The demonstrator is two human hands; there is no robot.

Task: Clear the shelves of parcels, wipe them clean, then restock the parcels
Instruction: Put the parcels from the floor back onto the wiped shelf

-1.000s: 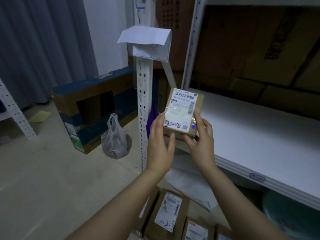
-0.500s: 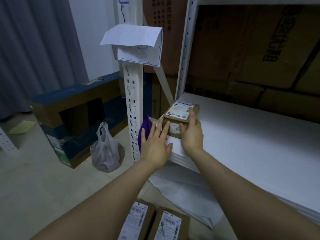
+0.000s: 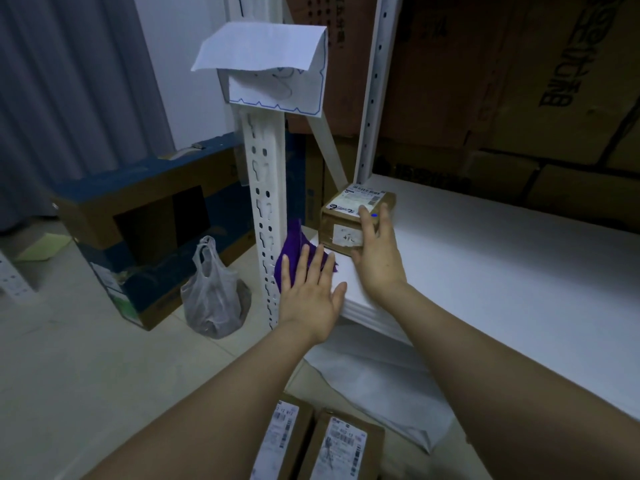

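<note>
Down from the air it has come: a second ago the parcel (image 3: 349, 220) was held up in both hands in front of the post, and now it sits flat on the white shelf (image 3: 502, 289), at the shelf's far left corner near the middle of the frame, label up, just beside the rear upright (image 3: 372, 98). The left hand (image 3: 308, 292) has come off it and hovers palm down with fingers spread wide, holding nothing, over the shelf's front corner. The right hand (image 3: 377, 258) is laid against the parcel's near right corner, fingers stretched almost straight up its front face to the top edge, not curled round it; it hides that corner and part of the label.

Crowding the left hand is the perforated front post (image 3: 265, 202), with a purple cloth (image 3: 292, 247) bunched between post and shelf edge, partly under the fingers. A folded sheet of paper (image 3: 270, 64) caps the post in the upper middle. Large brown cartons (image 3: 519, 81) fill the upper right behind the shelf. At left centre a blue-and-brown carton (image 3: 138, 216) stands on the floor with a knotted plastic bag (image 3: 213, 292) leaning at its front. Below the shelf lies a white sheet (image 3: 381, 386), and at the bottom edge two labelled floor parcels (image 3: 280, 441) lie side by side between the forearms.
</note>
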